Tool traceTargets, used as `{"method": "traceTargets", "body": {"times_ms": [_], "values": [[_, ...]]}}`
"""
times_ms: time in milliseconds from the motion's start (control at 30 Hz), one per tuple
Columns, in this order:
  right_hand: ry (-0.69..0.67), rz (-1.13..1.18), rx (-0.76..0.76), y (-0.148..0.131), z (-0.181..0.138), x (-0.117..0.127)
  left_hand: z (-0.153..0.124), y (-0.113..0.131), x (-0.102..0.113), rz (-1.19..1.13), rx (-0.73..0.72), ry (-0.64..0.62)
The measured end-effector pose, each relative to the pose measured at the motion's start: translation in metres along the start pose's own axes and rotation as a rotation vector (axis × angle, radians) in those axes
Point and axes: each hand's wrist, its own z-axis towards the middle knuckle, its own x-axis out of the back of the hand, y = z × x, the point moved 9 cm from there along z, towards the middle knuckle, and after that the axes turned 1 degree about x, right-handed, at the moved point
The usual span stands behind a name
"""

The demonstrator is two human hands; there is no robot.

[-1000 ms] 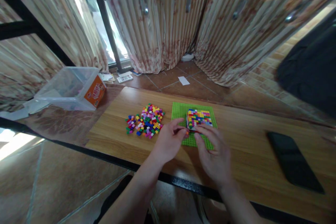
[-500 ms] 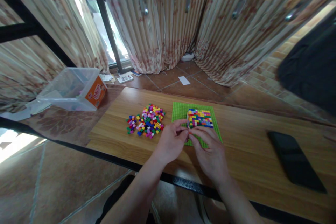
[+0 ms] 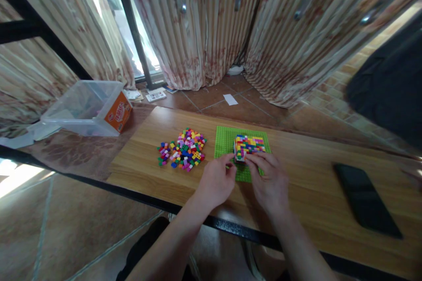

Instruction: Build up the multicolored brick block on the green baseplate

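Note:
A many-coloured block of small toy bricks (image 3: 250,143) stands on a green studded baseplate (image 3: 224,137). My left hand (image 3: 217,180) is curled closed at the block's near left corner, fingertips against or very close to its side. Over the block's near edge, my right hand (image 3: 271,182) has thumb and fingers pinched together; anything between them is too small to make out. The right fingers cover part of the block's near right side. Left of the baseplate lies a loose pile of toy bricks (image 3: 189,147) in many colours.
The wooden table (image 3: 138,153) has a dark front edge close to my forearms. A black phone-like slab (image 3: 365,199) lies at the right. Beyond the table's left end stands a clear plastic bin (image 3: 82,116) with an orange label. Striped curtains (image 3: 204,35) hang behind.
My right hand has moved slightly up and right from my left fingertips onto the block's near edge. The hands have parted, uncovering the block's near left corner. The view has shifted slightly.

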Motion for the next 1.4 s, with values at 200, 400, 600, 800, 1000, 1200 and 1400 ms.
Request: {"method": "traceTargets", "body": {"times_ms": [200, 400, 600, 800, 1000, 1200, 1400], "values": [[-0.024, -0.078, 0.05, -0.008, 0.002, -0.009, -0.008, 0.014, -0.011, 0.106, -0.074, -0.015], [-0.002, -0.099, 0.059, -0.014, 0.003, -0.009, -0.01, 0.017, -0.014, 0.143, -0.081, -0.023], [0.024, -0.128, 0.067, -0.015, 0.002, -0.009, -0.01, 0.013, -0.018, 0.162, -0.091, -0.011], [0.042, -0.114, 0.031, -0.008, -0.001, -0.004, -0.01, 0.014, -0.018, 0.169, -0.078, -0.025], [0.091, -0.079, 0.018, -0.005, -0.002, 0.008, -0.011, 0.013, -0.018, 0.181, -0.063, -0.028], [0.054, -0.146, 0.139, -0.016, -0.006, 0.001, -0.012, 0.017, -0.018, 0.181, -0.093, -0.027], [0.03, -0.127, 0.14, -0.011, -0.01, -0.007, -0.013, 0.017, -0.019, 0.185, -0.102, -0.028]]}}
